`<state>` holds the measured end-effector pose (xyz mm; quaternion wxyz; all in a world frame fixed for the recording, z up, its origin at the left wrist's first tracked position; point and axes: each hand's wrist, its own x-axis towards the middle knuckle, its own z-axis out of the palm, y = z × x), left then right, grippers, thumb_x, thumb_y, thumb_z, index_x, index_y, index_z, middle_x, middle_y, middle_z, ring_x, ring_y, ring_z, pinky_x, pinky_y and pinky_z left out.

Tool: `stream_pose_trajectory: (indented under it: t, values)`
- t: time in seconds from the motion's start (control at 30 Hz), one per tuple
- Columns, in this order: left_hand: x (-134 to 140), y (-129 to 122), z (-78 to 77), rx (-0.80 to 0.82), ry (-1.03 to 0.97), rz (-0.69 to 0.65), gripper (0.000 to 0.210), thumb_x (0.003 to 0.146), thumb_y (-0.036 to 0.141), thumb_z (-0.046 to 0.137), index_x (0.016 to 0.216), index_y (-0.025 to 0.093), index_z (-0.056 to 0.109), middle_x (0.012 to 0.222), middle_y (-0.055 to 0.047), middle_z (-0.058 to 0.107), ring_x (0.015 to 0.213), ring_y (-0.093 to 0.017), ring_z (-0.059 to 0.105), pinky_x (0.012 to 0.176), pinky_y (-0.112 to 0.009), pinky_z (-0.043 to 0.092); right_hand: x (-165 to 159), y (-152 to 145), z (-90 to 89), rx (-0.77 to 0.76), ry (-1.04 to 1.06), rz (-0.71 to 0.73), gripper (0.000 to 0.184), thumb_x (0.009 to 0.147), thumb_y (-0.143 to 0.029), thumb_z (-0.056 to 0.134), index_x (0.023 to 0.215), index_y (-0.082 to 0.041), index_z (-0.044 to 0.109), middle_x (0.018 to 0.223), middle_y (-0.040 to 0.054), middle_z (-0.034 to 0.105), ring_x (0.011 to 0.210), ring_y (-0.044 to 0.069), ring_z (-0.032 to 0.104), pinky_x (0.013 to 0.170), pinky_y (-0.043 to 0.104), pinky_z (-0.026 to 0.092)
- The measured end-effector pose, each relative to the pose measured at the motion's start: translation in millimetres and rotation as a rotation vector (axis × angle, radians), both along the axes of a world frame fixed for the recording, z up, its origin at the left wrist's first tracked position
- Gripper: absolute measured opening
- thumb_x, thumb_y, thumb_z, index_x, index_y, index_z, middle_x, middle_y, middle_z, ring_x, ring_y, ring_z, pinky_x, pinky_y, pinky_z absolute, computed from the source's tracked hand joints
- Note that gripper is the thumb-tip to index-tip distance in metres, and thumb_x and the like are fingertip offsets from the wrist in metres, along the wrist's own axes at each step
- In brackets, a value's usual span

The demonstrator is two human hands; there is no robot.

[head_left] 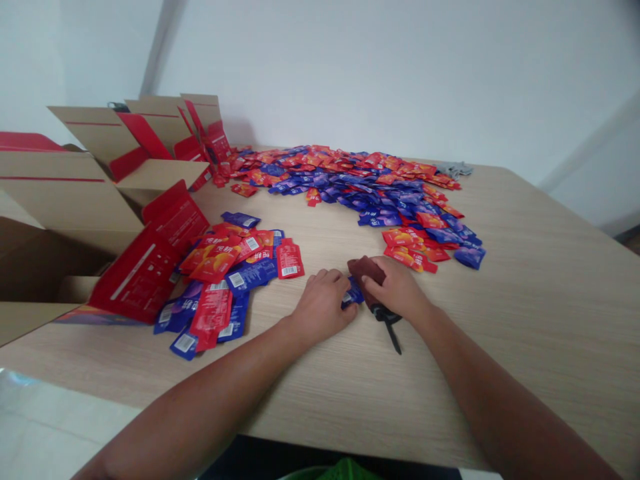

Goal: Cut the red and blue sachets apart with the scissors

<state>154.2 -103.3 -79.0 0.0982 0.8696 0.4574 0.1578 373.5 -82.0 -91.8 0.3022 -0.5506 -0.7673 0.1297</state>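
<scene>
My left hand [323, 303] rests on the table with its fingers curled over a small blue sachet [353, 293], most of which they hide. Close beside it on the right, my right hand [397, 287] is closed round a dark reddish-brown object [367, 277]. A black part with a thin pointed rod [393, 337] sticks out below that hand; what kind of thing this is I cannot make out. To the left of my left hand lies a loose pile of red and blue sachets [215, 260], with one red sachet [290, 259] at its right edge.
A long heap of red and blue sachets [350, 177] spreads along the back of the wooden table [525, 320]. Several opened cardboard boxes [50, 200] with red flaps stand at the left. Grey crumpled cloth [455, 169] lies at the heap's far right end, near the wall.
</scene>
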Motion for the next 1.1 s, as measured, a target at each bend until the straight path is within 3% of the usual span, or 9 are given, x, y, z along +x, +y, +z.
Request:
stream_pose_trajectory:
  t: [0.13,0.27,0.5,0.6,0.87,0.97,1.1]
  values:
    - [0.7,0.1,-1.6,0.003,-0.009,0.013,0.023,0.09,0.038,0.073,0.106,0.023,0.069,0.116,-0.01,0.068,0.111,-0.031,0.061,0.096,-0.046,0.051,-5.0,-7.5,5.9,-0.043,0.025,0.158,0.032,0.09,-0.025,0.067,0.121,-0.022,0.069,0.112,0.0067,0.076,0.097,0.024,0.068,0.086,0.035,0.049]
    - [1.5,-0.3,-1.7,-0.003,-0.007,0.021,0.022,0.09,0.038,0.073,0.104,0.023,0.069,0.115,-0.01,0.068,0.111,-0.031,0.061,0.095,-0.045,0.05,-7.5,-9.1,6.9,-0.055,0.023,0.168,0.033,0.09,-0.025,0.066,0.123,-0.022,0.068,0.114,0.0072,0.075,0.1,0.025,0.068,0.088,0.035,0.049]
    - [0.8,-0.1,1.0,-0.006,0.01,0.01,0.023,0.09,0.038,0.072,0.107,0.023,0.069,0.115,-0.009,0.068,0.111,-0.03,0.061,0.099,-0.046,0.05,-1.0,2.2,-2.1,-0.031,-0.051,-0.11,0.011,0.09,-0.031,0.067,0.095,-0.022,0.066,0.088,0.0042,0.071,0.078,0.022,0.062,0.07,0.032,0.041]
    - [0.4,-0.2,1.3,-0.007,0.004,0.011,0.024,0.088,0.038,0.073,0.106,0.022,0.069,0.114,-0.009,0.068,0.11,-0.03,0.061,0.096,-0.046,0.051,2.1,4.4,-3.6,-0.02,-0.046,-0.146,0.008,0.09,-0.029,0.066,0.093,-0.022,0.065,0.087,0.0042,0.07,0.078,0.022,0.062,0.069,0.032,0.04]
    - [1.3,-0.6,-0.9,-0.004,-0.003,0.018,0.023,0.09,0.038,0.073,0.106,0.023,0.069,0.117,-0.01,0.068,0.111,-0.031,0.062,0.095,-0.046,0.051,-6.1,-9.3,8.4,-0.052,-0.012,0.168,0.026,0.089,-0.025,0.067,0.115,-0.022,0.068,0.106,0.006,0.075,0.095,0.024,0.067,0.083,0.034,0.047]
    - [1.5,-0.5,-1.7,-0.001,-0.004,0.022,0.022,0.089,0.039,0.073,0.104,0.023,0.069,0.116,-0.01,0.068,0.11,-0.031,0.062,0.094,-0.046,0.051,-7.7,-11.1,9.2,-0.052,-0.008,0.169,0.025,0.089,-0.025,0.067,0.113,-0.022,0.068,0.106,0.0058,0.074,0.094,0.024,0.066,0.082,0.033,0.047]
    - [0.9,-0.3,-0.5,0.001,0.0,0.009,0.023,0.09,0.038,0.072,0.106,0.023,0.068,0.115,-0.01,0.068,0.111,-0.03,0.061,0.097,-0.046,0.05,-5.8,-5.3,2.9,-0.04,-0.046,0.068,0.02,0.09,-0.03,0.067,0.107,-0.021,0.068,0.099,0.0056,0.073,0.088,0.023,0.065,0.077,0.033,0.044]
